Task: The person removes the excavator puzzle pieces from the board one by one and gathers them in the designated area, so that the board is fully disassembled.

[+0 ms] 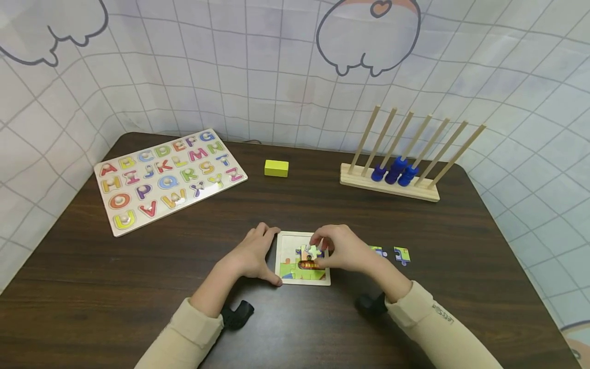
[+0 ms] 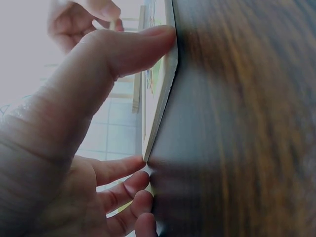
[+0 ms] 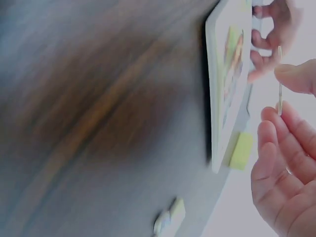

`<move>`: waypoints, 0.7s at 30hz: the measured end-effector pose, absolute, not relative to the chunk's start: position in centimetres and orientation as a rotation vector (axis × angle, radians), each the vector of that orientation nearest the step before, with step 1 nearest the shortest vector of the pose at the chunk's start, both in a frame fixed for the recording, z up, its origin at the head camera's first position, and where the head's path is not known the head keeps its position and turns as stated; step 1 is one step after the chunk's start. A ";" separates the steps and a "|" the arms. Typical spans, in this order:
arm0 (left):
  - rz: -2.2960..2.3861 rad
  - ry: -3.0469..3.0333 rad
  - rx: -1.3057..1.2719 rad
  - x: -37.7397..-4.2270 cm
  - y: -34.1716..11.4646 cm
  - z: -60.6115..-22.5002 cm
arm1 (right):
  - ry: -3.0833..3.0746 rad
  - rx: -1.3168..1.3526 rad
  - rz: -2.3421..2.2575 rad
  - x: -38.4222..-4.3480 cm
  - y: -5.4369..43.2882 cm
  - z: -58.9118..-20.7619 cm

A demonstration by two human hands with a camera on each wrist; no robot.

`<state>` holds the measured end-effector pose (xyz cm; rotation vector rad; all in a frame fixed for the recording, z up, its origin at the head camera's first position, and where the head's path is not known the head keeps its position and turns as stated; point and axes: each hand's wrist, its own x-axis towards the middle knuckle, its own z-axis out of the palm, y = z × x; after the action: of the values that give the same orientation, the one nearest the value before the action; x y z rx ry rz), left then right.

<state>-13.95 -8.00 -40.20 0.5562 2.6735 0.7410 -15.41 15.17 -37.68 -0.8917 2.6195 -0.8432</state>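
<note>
A small square wooden puzzle tray lies flat on the table, with colourful jigsaw pieces fitted along its near side. My left hand holds its left side, thumb at the near corner and index finger at the far corner; the other fingers rest by the table in the left wrist view. Above the tray, my right hand pinches a jigsaw piece between thumb and fingers. That wrist view shows the piece edge-on, raised off the tray. Two loose jigsaw pieces, one fully visible and another partly hidden, lie right of the right hand.
An alphabet peg board lies at the back left. Behind the tray sits a yellow block. A wooden peg stand with blue beads on some of its upright rods stands at the back right, near the grid-patterned cloth wall.
</note>
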 end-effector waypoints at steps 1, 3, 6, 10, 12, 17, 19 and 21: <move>0.741 2.675 0.557 -13.9 -8.0 -40.2 | 2.634 -0.894 -0.848 -15.3 15.5 -37.6; 0.745 2.679 0.562 -13.9 -8.0 -40.2 | 2.663 -0.894 -0.846 -15.1 16.2 -37.3; 0.746 2.686 0.566 -13.9 -8.1 -40.2 | 2.702 -0.886 -0.840 -14.9 17.3 -37.1; 0.748 2.686 0.562 -13.8 -8.0 -40.2 | 2.743 -0.852 -0.839 -14.4 18.7 -37.0; 0.750 2.685 0.560 -13.8 -8.0 -40.2 | 2.756 -0.834 -0.842 -14.2 19.4 -37.1; 0.748 2.683 0.564 -13.8 -8.0 -40.2 | 2.773 -0.791 -0.861 -13.6 20.9 -37.2; 0.748 2.682 0.563 -13.9 -8.0 -40.2 | 2.776 -0.781 -0.868 -13.3 21.5 -37.2; 0.747 2.680 0.560 -13.8 -8.0 -40.2 | 2.776 -0.778 -0.864 -13.1 22.0 -37.2</move>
<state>-13.84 -8.01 -40.19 0.5605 2.6802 0.7470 -13.06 21.95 -37.25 -0.7782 2.7759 -0.8639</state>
